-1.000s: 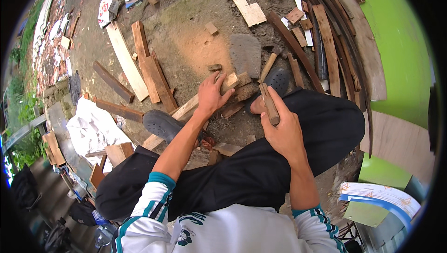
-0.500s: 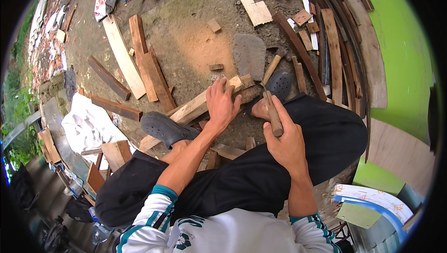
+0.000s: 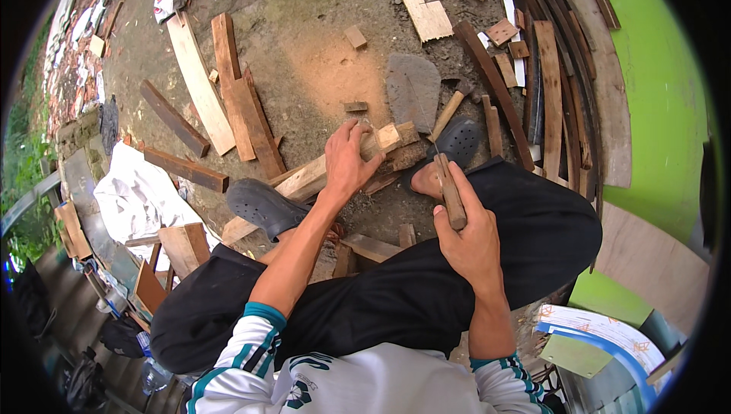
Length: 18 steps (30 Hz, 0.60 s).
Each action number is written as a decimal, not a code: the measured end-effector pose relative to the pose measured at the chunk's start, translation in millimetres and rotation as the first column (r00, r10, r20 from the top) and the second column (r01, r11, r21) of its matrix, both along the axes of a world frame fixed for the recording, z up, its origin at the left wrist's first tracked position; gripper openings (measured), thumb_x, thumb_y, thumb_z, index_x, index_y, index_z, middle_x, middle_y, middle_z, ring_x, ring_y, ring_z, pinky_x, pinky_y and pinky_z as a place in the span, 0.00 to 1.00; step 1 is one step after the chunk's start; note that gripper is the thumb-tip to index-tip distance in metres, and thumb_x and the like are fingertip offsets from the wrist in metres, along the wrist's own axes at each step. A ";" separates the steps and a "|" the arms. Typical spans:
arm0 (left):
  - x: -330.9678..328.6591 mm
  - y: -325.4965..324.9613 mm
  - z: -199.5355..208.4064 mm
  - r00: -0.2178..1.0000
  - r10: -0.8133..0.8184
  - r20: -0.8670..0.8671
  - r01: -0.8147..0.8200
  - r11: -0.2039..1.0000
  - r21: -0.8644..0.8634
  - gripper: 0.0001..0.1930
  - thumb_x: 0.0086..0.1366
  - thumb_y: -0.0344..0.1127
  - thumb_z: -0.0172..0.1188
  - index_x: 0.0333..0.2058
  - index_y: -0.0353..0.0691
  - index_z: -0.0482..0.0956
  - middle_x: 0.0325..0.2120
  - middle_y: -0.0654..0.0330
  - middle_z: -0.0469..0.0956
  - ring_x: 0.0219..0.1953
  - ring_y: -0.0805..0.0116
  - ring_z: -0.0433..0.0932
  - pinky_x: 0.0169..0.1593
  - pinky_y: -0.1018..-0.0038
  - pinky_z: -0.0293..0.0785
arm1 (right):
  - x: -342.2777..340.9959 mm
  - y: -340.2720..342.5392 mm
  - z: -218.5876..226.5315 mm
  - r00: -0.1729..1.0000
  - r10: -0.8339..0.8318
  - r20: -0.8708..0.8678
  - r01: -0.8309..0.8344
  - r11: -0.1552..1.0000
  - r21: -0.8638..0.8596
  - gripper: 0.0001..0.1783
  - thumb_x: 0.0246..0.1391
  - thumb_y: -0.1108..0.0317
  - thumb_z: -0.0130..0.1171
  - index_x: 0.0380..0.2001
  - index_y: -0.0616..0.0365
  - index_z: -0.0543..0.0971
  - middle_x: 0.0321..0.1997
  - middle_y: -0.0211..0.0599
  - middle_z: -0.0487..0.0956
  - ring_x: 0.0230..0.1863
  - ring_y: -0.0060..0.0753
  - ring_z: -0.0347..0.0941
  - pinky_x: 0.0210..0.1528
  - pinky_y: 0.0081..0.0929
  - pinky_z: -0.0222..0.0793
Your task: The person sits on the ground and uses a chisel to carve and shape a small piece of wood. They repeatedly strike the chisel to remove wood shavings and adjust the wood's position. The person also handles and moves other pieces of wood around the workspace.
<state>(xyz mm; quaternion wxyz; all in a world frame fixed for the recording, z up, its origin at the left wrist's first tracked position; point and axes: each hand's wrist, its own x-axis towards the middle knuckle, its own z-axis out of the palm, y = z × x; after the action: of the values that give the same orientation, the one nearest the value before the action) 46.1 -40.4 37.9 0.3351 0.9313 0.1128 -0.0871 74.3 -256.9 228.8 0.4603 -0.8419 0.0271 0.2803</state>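
A pale squared wooden beam (image 3: 308,178) lies slantwise across the ground between my feet, its cut end raised on a darker wood block (image 3: 406,134). My left hand (image 3: 350,161) is closed over the beam near that end, fingers on the far side and thumb on the near side. Above my right knee, my right hand (image 3: 470,240) is wrapped round the wooden handle of a narrow-bladed tool (image 3: 451,197). Its thin blade points away from me and is seen nearly edge-on, so its kind is unclear. A hammer (image 3: 448,115) with a wooden handle rests beside my right shoe.
Dark clogs (image 3: 263,207) cover my feet on either side of the beam. Sawdust (image 3: 331,71) and a flat grey stone (image 3: 412,86) lie ahead. Planks (image 3: 202,83) are scattered at left; long boards (image 3: 567,71) stack at right beside a green panel (image 3: 655,94). White cloth (image 3: 141,197) lies left.
My left hand has shifted slightly left along the beam, leaving more of its cut end bare. The right hand keeps its hold on the tool, nearly still.
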 end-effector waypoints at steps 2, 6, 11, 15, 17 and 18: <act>-1.6 -1.6 2.5 0.998 -0.061 0.014 0.061 0.998 0.024 0.27 0.54 0.41 0.74 0.51 0.39 0.80 0.62 0.42 0.69 0.66 0.43 0.66 0.68 0.50 0.59 | 0.5 0.2 0.3 1.000 0.000 0.000 0.000 1.000 -0.002 0.34 0.57 0.76 0.59 0.68 0.61 0.68 0.55 0.60 0.82 0.56 0.51 0.82 0.55 0.34 0.75; -4.9 -11.5 12.3 0.979 -0.189 0.075 0.176 0.973 0.150 0.22 0.55 0.42 0.72 0.47 0.39 0.84 0.64 0.42 0.68 0.69 0.45 0.63 0.70 0.45 0.55 | 0.7 0.6 -0.9 1.000 0.015 0.018 -0.014 1.000 -0.009 0.34 0.57 0.77 0.59 0.68 0.61 0.68 0.56 0.60 0.81 0.57 0.52 0.81 0.56 0.33 0.75; -2.6 -30.0 21.7 0.983 -0.180 -0.029 0.181 0.944 0.276 0.20 0.57 0.44 0.71 0.45 0.40 0.86 0.65 0.44 0.68 0.71 0.44 0.60 0.71 0.40 0.50 | -0.7 -1.9 -5.9 0.995 0.062 0.081 -0.062 0.998 0.007 0.35 0.58 0.74 0.58 0.70 0.63 0.65 0.50 0.66 0.81 0.50 0.64 0.80 0.49 0.41 0.77; 13.1 -33.0 29.2 0.971 -0.191 -0.148 0.225 0.936 0.271 0.22 0.56 0.44 0.71 0.44 0.34 0.84 0.64 0.44 0.68 0.71 0.43 0.58 0.71 0.40 0.50 | -3.3 -5.1 -11.3 0.985 0.067 0.158 -0.071 0.997 0.017 0.35 0.58 0.74 0.58 0.69 0.63 0.65 0.49 0.65 0.82 0.50 0.64 0.80 0.49 0.41 0.77; 15.7 -35.0 19.7 0.978 -0.163 -0.133 0.194 0.942 0.273 0.22 0.56 0.43 0.71 0.43 0.32 0.84 0.63 0.45 0.69 0.72 0.44 0.58 0.71 0.40 0.50 | -0.3 -3.6 -5.2 0.997 0.049 0.055 -0.049 0.999 0.004 0.35 0.58 0.73 0.58 0.69 0.63 0.65 0.49 0.63 0.82 0.50 0.63 0.80 0.50 0.40 0.77; 15.6 -35.7 13.4 0.981 -0.149 -0.125 0.178 0.945 0.274 0.21 0.56 0.42 0.71 0.43 0.31 0.84 0.63 0.45 0.69 0.72 0.44 0.58 0.71 0.40 0.50 | 0.7 -2.8 -2.8 0.999 0.039 0.004 -0.039 0.999 -0.003 0.35 0.58 0.73 0.58 0.69 0.63 0.65 0.49 0.63 0.83 0.51 0.62 0.80 0.50 0.40 0.77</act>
<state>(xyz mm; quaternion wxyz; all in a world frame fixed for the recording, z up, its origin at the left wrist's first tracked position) 61.7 -76.0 51.2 0.1832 0.9702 0.0636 -0.1453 75.0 -259.6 226.0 0.4536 -0.8435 0.0102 0.2876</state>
